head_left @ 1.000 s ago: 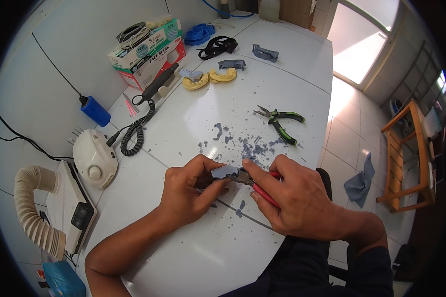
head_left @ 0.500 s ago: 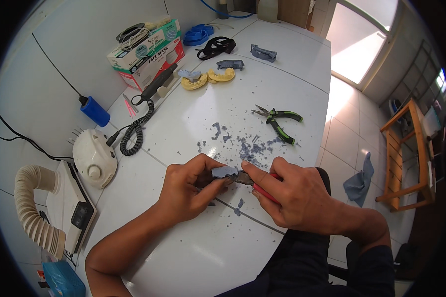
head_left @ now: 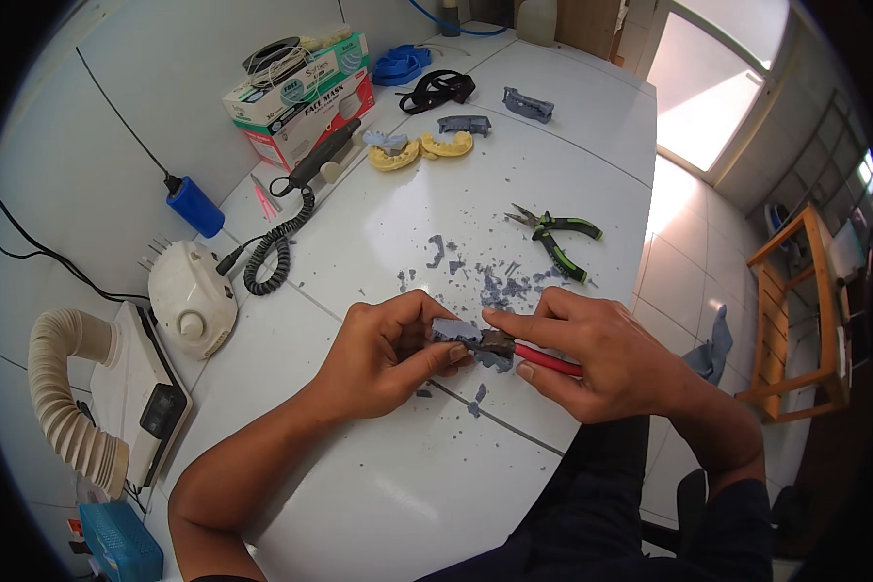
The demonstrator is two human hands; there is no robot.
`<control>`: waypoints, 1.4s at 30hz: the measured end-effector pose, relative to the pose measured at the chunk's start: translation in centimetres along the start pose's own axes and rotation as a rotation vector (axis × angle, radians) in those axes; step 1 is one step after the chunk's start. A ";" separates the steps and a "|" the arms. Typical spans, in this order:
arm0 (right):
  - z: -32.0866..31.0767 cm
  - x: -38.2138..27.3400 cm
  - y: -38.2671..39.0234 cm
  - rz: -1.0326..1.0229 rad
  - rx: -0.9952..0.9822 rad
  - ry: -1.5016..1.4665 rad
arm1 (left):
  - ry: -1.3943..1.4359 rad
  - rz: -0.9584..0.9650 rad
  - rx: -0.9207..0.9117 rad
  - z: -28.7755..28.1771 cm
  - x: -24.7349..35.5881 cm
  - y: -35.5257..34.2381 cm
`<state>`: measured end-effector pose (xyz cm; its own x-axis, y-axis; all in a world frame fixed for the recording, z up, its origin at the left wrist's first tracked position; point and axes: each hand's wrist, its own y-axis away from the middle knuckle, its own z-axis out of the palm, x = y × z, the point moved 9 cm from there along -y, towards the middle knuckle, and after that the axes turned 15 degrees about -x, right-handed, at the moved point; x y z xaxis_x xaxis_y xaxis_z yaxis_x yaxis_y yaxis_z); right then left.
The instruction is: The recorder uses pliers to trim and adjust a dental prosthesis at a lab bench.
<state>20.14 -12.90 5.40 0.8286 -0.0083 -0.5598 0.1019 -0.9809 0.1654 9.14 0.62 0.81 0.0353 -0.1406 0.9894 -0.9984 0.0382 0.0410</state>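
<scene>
Near the table's front, my left hand (head_left: 388, 354) pinches a blue-grey moulded piece (head_left: 456, 329) between thumb and fingers. My right hand (head_left: 606, 354) grips red-handled cutting pliers (head_left: 548, 360), their dark jaws on the piece's right end, where a loose-looking bit hangs below. Blue-grey fragments (head_left: 504, 288) lie scattered just beyond and below my hands. Green-and-black pliers (head_left: 572, 227) lie open behind them. Farther back, two yellow dental casts (head_left: 395, 160) sit side by side, the left one with a pale blue piece on it, near two more grey moulded pieces (head_left: 527, 104).
At left are a flexible-hose machine (head_left: 155, 407), a white rounded device (head_left: 189, 301), a blue cylinder (head_left: 194, 209) and a handpiece with coiled cord (head_left: 320, 155). Stacked boxes (head_left: 301, 116), a black strap (head_left: 436, 92) and blue trays (head_left: 398, 65) stand behind. A wooden stand (head_left: 791, 378) is right, beside the table.
Both hands, with piece and pliers, have risen slightly and shifted right in the picture; the whole view has shifted a little too. A bit of the piece now shows below the jaws.
</scene>
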 end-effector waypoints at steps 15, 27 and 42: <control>1.0 -3.6 0.9 0.095 0.169 0.176 | -0.118 0.050 0.082 -0.1 0.3 0.5; 1.0 -4.0 0.8 0.087 0.180 0.242 | -0.200 0.021 0.092 0.1 0.7 0.7; 0.2 -2.0 0.3 0.133 0.053 -0.131 | 0.009 0.139 0.124 -0.6 0.7 0.6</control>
<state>18.41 -13.26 6.37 0.7539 -0.1606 -0.6370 -0.0362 -0.9784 0.2038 8.59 1.10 1.58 -0.1035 -0.1338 0.9856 -0.9914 -0.0662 -0.1131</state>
